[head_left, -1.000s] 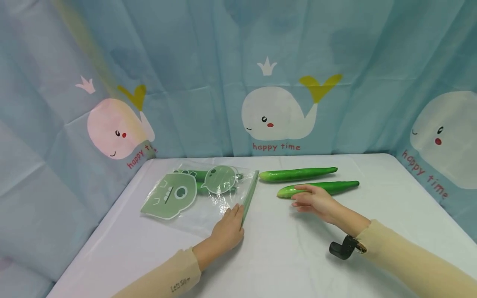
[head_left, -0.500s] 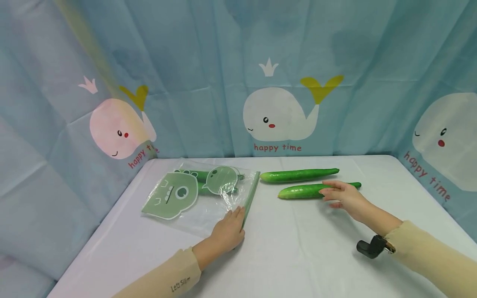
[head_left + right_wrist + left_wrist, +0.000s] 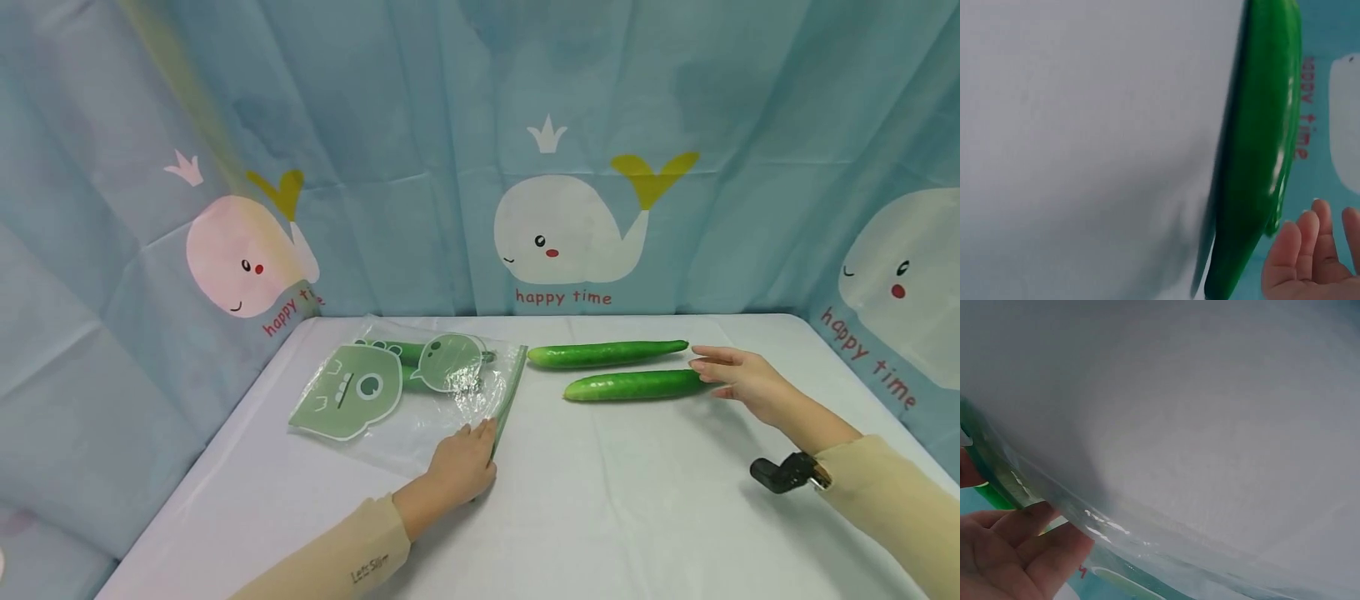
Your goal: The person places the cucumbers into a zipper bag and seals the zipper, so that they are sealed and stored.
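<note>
My left hand (image 3: 462, 462) holds the strip along the right edge of a clear zip bag (image 3: 431, 425) printed with green cartoon monsters. In the left wrist view, the fingers (image 3: 1041, 550) meet the bag's edge (image 3: 1116, 531). Two green cucumbers show through the film. To the right of the bag, a far cucumber (image 3: 607, 354) and a near cucumber (image 3: 637, 385) lie side by side. My right hand (image 3: 750, 387) is at the near cucumber's dark narrow end, overlapping it. The right wrist view has its fingers (image 3: 1282, 256) spread apart beside that cucumber (image 3: 1257, 125).
A white cloth covers the table (image 3: 570, 517). Behind and at both sides hangs a blue curtain (image 3: 420, 242) with whale prints. A black wrist camera (image 3: 783, 472) sticks out below the right sleeve (image 3: 885, 492).
My right hand has moved right along the near cucumber, from its pale end to its dark end. The cucumbers stay on the table, and my left hand stays at the bag's edge.
</note>
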Motion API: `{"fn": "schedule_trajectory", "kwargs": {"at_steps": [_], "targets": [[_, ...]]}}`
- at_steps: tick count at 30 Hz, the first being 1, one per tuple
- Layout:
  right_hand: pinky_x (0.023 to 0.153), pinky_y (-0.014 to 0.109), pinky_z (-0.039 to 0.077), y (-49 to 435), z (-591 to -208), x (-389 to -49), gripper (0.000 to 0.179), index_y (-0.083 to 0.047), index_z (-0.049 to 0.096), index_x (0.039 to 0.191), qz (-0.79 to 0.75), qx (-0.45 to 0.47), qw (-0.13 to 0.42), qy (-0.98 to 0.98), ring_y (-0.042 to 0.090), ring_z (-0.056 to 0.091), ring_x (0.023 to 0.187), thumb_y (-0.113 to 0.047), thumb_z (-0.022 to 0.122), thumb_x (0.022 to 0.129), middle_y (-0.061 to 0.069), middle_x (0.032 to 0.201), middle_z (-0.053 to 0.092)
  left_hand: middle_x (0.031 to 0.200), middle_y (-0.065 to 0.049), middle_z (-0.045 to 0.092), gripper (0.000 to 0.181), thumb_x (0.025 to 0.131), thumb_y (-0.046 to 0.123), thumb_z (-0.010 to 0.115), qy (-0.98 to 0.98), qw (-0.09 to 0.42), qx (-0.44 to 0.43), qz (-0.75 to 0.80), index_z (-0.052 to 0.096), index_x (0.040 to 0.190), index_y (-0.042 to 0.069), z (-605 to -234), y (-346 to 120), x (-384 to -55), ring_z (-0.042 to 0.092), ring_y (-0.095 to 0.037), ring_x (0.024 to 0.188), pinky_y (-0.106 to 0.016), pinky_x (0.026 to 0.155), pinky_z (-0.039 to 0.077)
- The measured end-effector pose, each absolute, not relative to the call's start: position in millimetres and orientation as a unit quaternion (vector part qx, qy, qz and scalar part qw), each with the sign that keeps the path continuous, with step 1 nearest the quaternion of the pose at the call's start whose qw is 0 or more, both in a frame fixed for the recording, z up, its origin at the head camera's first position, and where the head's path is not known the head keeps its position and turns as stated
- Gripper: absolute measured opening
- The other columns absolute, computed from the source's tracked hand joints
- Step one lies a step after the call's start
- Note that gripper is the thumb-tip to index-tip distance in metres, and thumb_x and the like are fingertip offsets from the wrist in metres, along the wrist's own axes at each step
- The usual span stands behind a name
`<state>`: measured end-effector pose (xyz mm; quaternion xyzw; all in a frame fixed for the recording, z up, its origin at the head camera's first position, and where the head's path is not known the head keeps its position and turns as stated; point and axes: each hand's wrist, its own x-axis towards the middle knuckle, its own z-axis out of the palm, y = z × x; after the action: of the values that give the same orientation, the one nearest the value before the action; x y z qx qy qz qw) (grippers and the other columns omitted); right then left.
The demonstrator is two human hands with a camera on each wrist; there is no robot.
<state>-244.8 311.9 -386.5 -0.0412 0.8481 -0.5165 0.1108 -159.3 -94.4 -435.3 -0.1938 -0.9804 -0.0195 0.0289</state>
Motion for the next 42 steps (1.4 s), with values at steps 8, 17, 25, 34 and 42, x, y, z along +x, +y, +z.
{"fn": "schedule_trajectory", "kwargs": {"at_steps": [8, 17, 25, 34, 42], "targets": [[0.102, 0.066, 0.026, 332, -389, -253, 0.074, 0.007, 0.017, 0.151, -0.478, -0.038, 0.108, 0.871, 0.055, 0.019, 0.135, -0.034, 0.053, 0.1, 0.037, 0.151, 0.016, 0.137, -0.019, 0.053, 0.052, 0.088, 0.014, 0.057, -0.98, 0.002, -0.192, -0.047, 0.05, 0.136, -0.007, -431, -96, -158, 0.052, -0.042, 0.121, -0.048, 0.095, 0.047], [0.101, 0.071, 0.022, 354, -402, -268, 0.083, 0.002, 0.019, 0.152, -0.437, -0.055, 0.133, 0.888, 0.061, 0.012, 0.134, -0.038, 0.063, 0.094, 0.036, 0.153, 0.002, 0.14, -0.023, 0.049, 0.052, 0.089, 0.011, 0.056, -0.978, -0.018, -0.191, -0.081, 0.048, 0.137, -0.008, -431, -97, -157, 0.047, -0.046, 0.126, -0.05, 0.1, 0.042], [0.102, 0.07, 0.021, 372, -409, -280, 0.083, 0.005, 0.01, 0.152, -0.457, -0.067, 0.2, 0.864, 0.058, 0.009, 0.136, -0.03, 0.061, 0.096, 0.039, 0.151, 0.005, 0.141, -0.022, 0.049, 0.053, 0.089, 0.01, 0.056, -0.977, -0.024, -0.192, -0.084, 0.047, 0.138, -0.008, -431, -97, -158, 0.046, -0.045, 0.127, -0.048, 0.103, 0.04], [0.103, 0.069, 0.019, 383, -414, -290, 0.084, 0.004, 0.011, 0.151, -0.447, -0.072, 0.252, 0.855, 0.058, 0.005, 0.136, -0.026, 0.064, 0.094, 0.043, 0.148, -0.002, 0.14, -0.022, 0.05, 0.053, 0.089, 0.011, 0.056, -0.978, -0.026, -0.189, -0.083, 0.047, 0.138, -0.008, -432, -95, -158, 0.046, -0.045, 0.127, -0.048, 0.103, 0.04], [0.096, 0.061, 0.03, 379, -417, -292, 0.082, 0.006, 0.02, 0.149, -0.413, -0.058, 0.232, 0.879, 0.052, 0.025, 0.123, -0.031, 0.066, 0.093, 0.042, 0.148, 0.006, 0.14, -0.023, 0.049, 0.053, 0.089, 0.012, 0.056, -0.979, -0.028, -0.186, -0.083, 0.047, 0.138, -0.008, -432, -95, -159, 0.045, -0.045, 0.127, -0.049, 0.103, 0.04]]}}
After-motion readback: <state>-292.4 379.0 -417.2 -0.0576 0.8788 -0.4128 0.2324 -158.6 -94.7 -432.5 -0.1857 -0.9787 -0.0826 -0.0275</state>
